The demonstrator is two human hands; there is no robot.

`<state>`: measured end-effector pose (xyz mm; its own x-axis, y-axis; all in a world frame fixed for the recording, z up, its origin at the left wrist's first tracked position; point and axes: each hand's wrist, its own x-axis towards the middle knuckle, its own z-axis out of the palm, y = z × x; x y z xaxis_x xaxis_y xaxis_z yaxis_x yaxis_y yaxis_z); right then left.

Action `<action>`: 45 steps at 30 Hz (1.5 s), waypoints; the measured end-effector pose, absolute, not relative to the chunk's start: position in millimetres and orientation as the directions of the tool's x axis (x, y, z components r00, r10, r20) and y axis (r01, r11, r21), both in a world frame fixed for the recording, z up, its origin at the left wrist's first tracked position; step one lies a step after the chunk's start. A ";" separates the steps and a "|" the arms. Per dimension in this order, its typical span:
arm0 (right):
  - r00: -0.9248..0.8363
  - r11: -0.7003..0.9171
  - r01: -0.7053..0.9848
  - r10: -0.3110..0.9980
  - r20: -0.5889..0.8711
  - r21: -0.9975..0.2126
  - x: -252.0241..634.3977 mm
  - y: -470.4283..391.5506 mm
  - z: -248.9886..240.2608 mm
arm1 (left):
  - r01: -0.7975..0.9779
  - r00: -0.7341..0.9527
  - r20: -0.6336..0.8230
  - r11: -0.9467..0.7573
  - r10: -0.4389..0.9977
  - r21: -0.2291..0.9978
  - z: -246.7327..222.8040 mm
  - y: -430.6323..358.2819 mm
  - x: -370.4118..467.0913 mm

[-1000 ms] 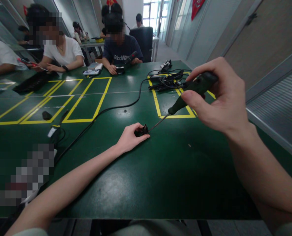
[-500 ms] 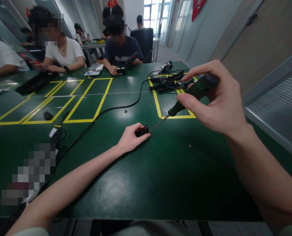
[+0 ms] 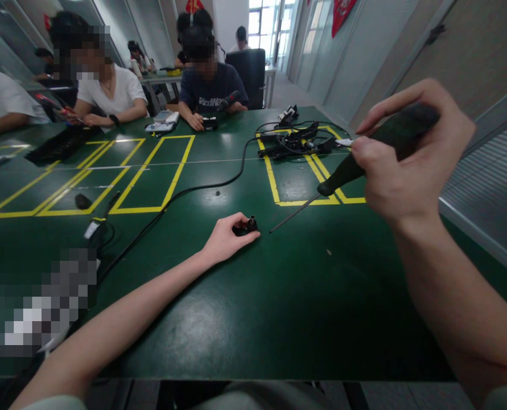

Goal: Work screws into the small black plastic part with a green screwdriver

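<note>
Between the thumb and fingers of my left hand (image 3: 227, 236) is a small black part (image 3: 245, 230) with a short metal cylinder upright on it, low over the green table (image 3: 279, 296). My right hand (image 3: 415, 154) is wrapped round the dark green handle of a screwdriver (image 3: 342, 175). The thin shaft slants down to the left, and its tip is a short way right of the black part, not touching it. My right palm and fingers hide part of the handle.
A pile of black cables and adapters (image 3: 296, 139) lies at the back right, over yellow tape outlines. One long black cable (image 3: 202, 187) crosses to the lower left. A black lump (image 3: 82, 201) lies at left. People sit across the table, one holding a black device (image 3: 210, 123).
My right hand has moved right and slightly up with the screwdriver, so its tip has come away from the black part. My left hand has barely moved.
</note>
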<state>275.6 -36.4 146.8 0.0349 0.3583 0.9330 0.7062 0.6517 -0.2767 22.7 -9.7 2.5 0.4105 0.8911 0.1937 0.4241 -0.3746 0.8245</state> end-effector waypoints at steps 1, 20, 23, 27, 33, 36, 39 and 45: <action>0.036 0.654 0.702 0.361 0.932 -0.281 275.0 -36.5 146.8 | 0.423 0.411 0.189 -0.370 0.892 0.827 2.6 -9.3 22.4; 0.003 0.653 0.714 0.356 0.934 -0.252 274.2 -36.5 146.6 | 0.249 0.601 0.147 -0.359 0.786 0.899 3.8 2.7 11.4; -0.006 0.668 0.702 0.350 0.937 -0.245 274.1 -36.2 146.8 | 0.253 0.614 0.094 -0.308 0.784 0.917 1.8 7.4 8.4; 0.003 0.678 0.690 0.348 0.937 -0.254 272.8 -37.1 147.1 | 0.339 0.494 0.147 -0.346 0.857 0.875 -1.1 4.7 10.3; -0.056 0.703 0.678 0.342 0.938 -0.216 273.1 -36.8 146.4 | 0.360 0.453 0.239 -0.421 0.859 0.832 3.7 -3.6 14.5; -0.093 0.695 0.689 0.368 0.925 -0.207 274.0 -36.6 146.3 | 0.308 0.494 0.193 -0.378 0.848 0.873 5.5 -4.1 14.2; -0.117 0.695 0.687 0.395 0.911 -0.213 273.7 -37.0 146.5 | 0.319 0.499 0.166 -0.358 0.851 0.878 5.3 -4.5 14.8; -0.142 0.728 0.643 0.418 0.897 -0.238 272.2 -36.2 144.6 | 0.306 0.484 0.199 -0.378 0.852 0.874 3.9 -5.8 19.0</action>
<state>272.2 -36.2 144.6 -0.1417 0.4183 0.8972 0.6430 0.7280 -0.2379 19.0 -5.8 3.9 0.4841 0.8520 0.1994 0.3058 -0.3783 0.8737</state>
